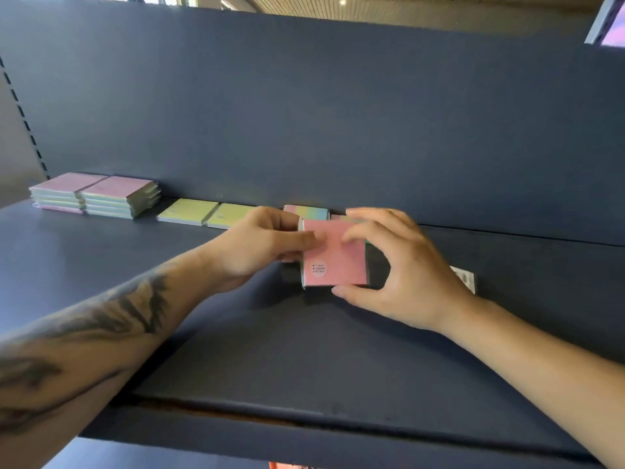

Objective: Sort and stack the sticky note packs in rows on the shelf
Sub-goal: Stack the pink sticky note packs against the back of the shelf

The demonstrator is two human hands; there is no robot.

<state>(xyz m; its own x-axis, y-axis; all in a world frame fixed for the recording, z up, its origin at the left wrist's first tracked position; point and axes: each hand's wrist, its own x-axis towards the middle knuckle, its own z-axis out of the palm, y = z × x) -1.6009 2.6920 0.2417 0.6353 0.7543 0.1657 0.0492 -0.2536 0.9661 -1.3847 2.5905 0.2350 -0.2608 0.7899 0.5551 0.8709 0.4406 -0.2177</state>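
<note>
A pink-topped sticky note pack [338,262] with a small round label is held above the dark shelf [270,350], between both hands. My left hand [260,248] pinches its left edge, thumb on top. My right hand [402,265] grips its right side, fingers over the far edge and thumb under the near corner. Behind it a pastel striped pack [306,211] lies against the back panel. Two yellow-green packs [209,213] lie side by side to the left. At the far left stand two stacks of pink-topped packs [94,196].
The shelf's back panel [304,113] rises right behind the packs. A white price label [465,277] shows behind my right wrist. A slotted upright [23,116] stands at the left. The shelf's front edge [304,428] runs near the frame's bottom.
</note>
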